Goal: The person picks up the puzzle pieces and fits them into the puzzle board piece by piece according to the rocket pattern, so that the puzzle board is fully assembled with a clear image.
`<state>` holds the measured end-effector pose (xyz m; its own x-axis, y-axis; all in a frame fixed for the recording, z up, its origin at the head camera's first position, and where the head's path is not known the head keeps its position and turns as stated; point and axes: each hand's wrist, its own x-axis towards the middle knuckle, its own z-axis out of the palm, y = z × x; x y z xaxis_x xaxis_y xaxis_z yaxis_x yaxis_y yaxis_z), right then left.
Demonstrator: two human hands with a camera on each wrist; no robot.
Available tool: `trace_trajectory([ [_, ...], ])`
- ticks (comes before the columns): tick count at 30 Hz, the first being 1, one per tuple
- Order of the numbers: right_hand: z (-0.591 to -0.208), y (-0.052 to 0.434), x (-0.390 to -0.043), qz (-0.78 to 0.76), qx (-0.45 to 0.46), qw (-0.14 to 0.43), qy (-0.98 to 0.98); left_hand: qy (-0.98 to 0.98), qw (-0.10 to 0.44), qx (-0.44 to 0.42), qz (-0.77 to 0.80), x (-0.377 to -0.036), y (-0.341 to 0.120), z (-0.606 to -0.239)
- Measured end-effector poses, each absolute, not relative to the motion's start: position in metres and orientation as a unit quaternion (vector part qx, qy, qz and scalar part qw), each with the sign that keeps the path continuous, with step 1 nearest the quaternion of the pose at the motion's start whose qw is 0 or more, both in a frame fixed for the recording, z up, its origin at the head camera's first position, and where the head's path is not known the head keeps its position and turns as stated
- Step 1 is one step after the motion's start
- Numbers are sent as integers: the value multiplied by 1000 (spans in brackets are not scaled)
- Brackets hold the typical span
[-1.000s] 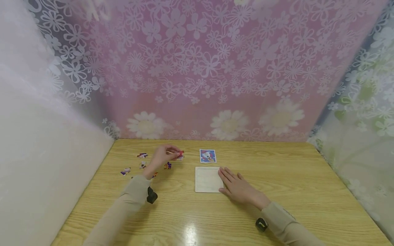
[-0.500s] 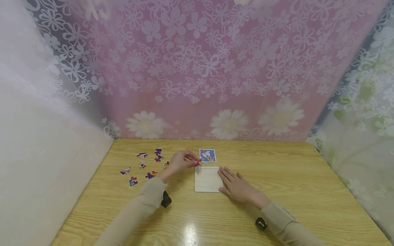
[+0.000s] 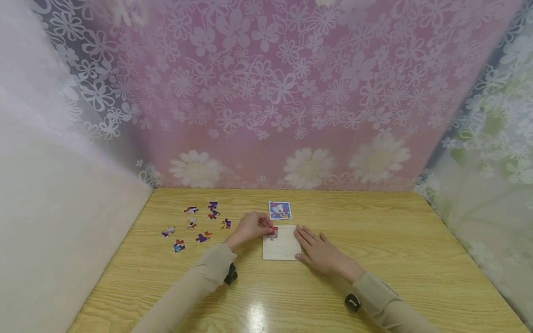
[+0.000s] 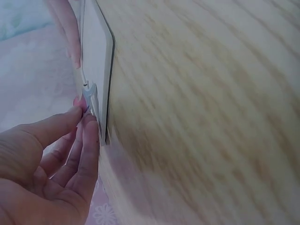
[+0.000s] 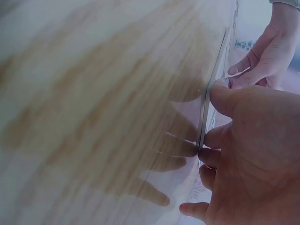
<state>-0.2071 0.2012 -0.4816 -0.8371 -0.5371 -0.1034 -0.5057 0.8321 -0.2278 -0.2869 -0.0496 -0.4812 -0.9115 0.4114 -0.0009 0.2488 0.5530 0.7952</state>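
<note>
Between thumb and fingers, my left hand (image 3: pixel 251 228) pinches a red and white jigsaw piece (image 3: pixel 273 232) at the far left corner of a pale, flat puzzle tray (image 3: pixel 281 248). In the left wrist view the piece (image 4: pixel 87 99) is tilted against the tray's face (image 4: pixel 99 51); whether it lies flat anywhere I cannot tell. My right hand (image 3: pixel 322 254) rests with straight fingers on the tray's right edge. The right wrist view shows its thumb and fingers (image 5: pixel 216 157) along that edge. Just behind the tray lies a small picture card (image 3: pixel 281 210) with a white character on blue.
Several loose jigsaw pieces lie scattered on the left of the wooden table (image 3: pixel 358 212), among them a purple and orange piece (image 3: pixel 204 237) and a red and blue piece (image 3: pixel 179 246). A flowered curtain (image 3: pixel 283 115) hangs behind the table's far edge.
My left hand has carried the red and white jigsaw piece rightward and toward me, from left of the picture card to the tray's far left corner. The right hand has stayed on the tray.
</note>
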Motion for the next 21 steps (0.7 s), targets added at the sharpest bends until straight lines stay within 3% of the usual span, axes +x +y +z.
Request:
trace_trajectory([
  [21,-484,203,-208,-96,-278,84,952,912,59,211,347,-291,-51,-487],
])
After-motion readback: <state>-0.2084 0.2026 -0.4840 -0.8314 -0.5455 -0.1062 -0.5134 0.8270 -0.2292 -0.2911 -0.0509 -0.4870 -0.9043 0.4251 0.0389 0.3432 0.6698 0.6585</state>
